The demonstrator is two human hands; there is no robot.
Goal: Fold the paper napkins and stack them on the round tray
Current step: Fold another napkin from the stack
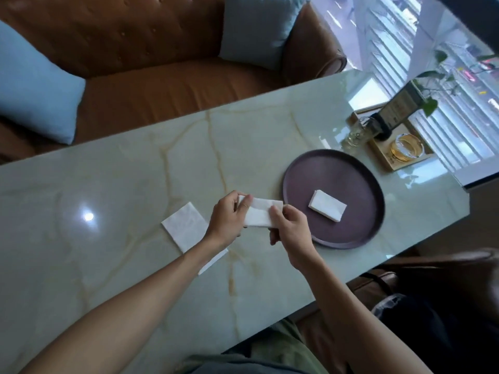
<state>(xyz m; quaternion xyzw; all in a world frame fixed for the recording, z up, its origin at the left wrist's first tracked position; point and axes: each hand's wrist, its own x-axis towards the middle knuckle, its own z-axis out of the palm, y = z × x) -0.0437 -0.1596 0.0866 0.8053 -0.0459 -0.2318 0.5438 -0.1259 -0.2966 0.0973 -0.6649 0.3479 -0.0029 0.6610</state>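
Both hands, left hand (229, 218) and right hand (290, 228), pinched a half-folded napkin (259, 215) just above the surface (135, 171). One folded napkin (327, 205) already sat on the round tray (310, 168), with flat napkins (186, 225) lying beside the left wrist.

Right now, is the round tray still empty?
No, one folded napkin already lies on the round tray, while both hands hold another napkin above the table beside it.

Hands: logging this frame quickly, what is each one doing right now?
Left hand: closed, pinching the left end of the half-folded napkin.
Right hand: closed, pinching the right end of the same napkin.
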